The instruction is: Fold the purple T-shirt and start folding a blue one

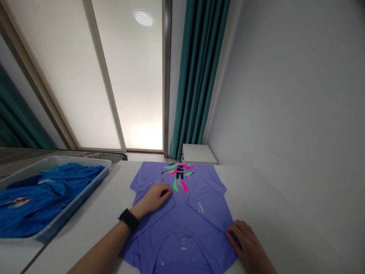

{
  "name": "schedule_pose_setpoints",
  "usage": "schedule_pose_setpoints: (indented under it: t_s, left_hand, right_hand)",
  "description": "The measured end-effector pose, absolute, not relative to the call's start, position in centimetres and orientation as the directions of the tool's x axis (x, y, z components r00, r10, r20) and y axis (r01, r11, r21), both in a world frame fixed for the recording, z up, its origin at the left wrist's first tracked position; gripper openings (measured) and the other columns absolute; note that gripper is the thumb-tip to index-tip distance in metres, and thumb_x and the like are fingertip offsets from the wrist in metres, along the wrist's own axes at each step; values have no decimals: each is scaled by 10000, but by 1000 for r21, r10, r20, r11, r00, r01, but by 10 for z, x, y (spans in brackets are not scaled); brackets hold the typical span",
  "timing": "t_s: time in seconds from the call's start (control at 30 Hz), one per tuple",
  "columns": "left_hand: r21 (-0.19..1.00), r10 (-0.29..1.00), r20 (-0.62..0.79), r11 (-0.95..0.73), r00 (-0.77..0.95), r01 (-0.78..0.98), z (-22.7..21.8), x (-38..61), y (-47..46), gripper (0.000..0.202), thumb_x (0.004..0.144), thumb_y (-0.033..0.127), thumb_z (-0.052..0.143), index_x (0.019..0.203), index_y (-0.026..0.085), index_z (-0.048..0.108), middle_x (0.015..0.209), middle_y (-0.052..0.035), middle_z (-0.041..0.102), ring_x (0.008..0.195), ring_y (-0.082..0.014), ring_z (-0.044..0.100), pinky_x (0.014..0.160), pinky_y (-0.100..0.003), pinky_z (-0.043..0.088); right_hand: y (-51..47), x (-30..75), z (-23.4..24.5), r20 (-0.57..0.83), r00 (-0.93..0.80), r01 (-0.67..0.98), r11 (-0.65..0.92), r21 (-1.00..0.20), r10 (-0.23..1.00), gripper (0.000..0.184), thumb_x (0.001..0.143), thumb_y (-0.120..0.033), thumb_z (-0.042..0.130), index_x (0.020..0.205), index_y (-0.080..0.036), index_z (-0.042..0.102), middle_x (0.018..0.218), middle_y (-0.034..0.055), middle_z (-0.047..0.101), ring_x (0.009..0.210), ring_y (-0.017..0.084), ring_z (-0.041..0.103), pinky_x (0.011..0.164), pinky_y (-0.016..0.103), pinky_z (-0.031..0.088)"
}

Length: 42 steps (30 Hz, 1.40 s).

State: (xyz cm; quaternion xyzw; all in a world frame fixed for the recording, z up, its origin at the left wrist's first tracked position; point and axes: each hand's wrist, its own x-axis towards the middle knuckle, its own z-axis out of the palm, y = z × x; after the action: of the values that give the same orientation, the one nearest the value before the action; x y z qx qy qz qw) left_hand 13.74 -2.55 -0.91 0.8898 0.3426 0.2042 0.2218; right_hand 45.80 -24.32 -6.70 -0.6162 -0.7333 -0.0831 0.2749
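Note:
A purple T-shirt (pixel 182 220) lies spread on the white table, its neckline at the near edge of the view and its sleeves turned inward over the body. Toward the far end it bears a pink, green and black print. My left hand (pixel 155 198), with a black watch on the wrist, rests on the left sleeve, fingers curled and thumb close to them on the fabric. At the shirt's right edge, my right hand (pixel 245 241) is closed with thumb and fingers on the cloth; its fingertips are partly hidden.
To the left stands a clear plastic bin (pixel 104 167) holding blue clothes (pixel 68 186). The white table (pixel 265 201) meets a grey wall (pixel 299 114) on the right. Beyond the far edge are a small white cabinet (pixel 199 152), a teal curtain (pixel 199 76) and frosted sliding doors (pixel 131 83).

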Motion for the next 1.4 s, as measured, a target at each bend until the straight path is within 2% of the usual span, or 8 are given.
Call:
schedule_pose_setpoints:
  t_s: [0.33,0.5,0.6,0.7,0.8,0.87,1.13,1.4]
  left_hand:
    - [513,679,209,-689,703,512,-8,136,-26,255,930,275,451,890,178,683,901,-52,692,868,-195,599,846,-308,443]
    - [406,661,201,-728,723,553,-3,137,-33,258,954,260,435,951,188,683,958,-58,678,913,-209,608,891,-351,446]
    - [315,617,231,-779,752,543,5,150,-53,269,954,242,441,1111,205,656,1090,-76,666,1019,-229,603,961,-393,437]
    - [296,466,260,-872,846,389,11,173,-85,404,953,242,457,1353,226,515,1345,-78,577,1224,-221,529,1078,-376,386]
    - [272,343,234,-922,910,277,8,192,-111,529,942,308,504,1455,234,399,1498,-77,449,1356,-241,430,1141,-401,331]
    - [260,328,217,-927,919,269,-1,197,-119,579,938,329,514,1487,238,353,1540,-83,390,1394,-253,387,1153,-420,316]
    - [253,346,174,-921,922,297,-20,190,-113,573,953,331,501,1497,234,348,1542,-93,383,1405,-258,377,1153,-443,321]
    - [268,343,186,-919,921,288,-19,190,-114,577,951,331,506,1499,256,345,1545,-76,381,1405,-250,378,1157,-437,319]
  right_hand:
    - [-251,465,-71,502,-36,938,203,-281,864,210,981,-362,440,875,-258,589,890,55,617,868,216,604,818,387,523]
    - [-254,466,-73,502,-23,942,187,-278,865,165,959,-375,484,931,-255,594,922,66,618,879,226,601,804,390,519]
    - [-258,466,-72,495,1,949,156,-275,869,149,944,-371,506,980,-255,592,940,70,622,885,229,602,802,390,520]
    - [-263,466,-68,515,19,957,133,-257,857,184,948,-382,478,1010,-253,593,924,72,622,858,228,609,772,382,524]
    - [-267,469,-67,529,33,962,117,-246,848,197,958,-367,447,1020,-247,590,881,66,623,818,221,614,739,367,525]
    - [-269,470,-66,521,49,961,101,-256,852,181,961,-331,433,999,-245,588,851,57,626,788,213,614,721,357,523]
    - [-273,468,-62,417,66,951,69,-301,906,178,919,-179,434,900,-248,596,876,53,630,813,208,595,752,367,506]
    - [-269,466,-49,387,18,953,101,-284,922,231,895,-148,416,886,-246,624,923,71,637,864,221,605,774,380,519]
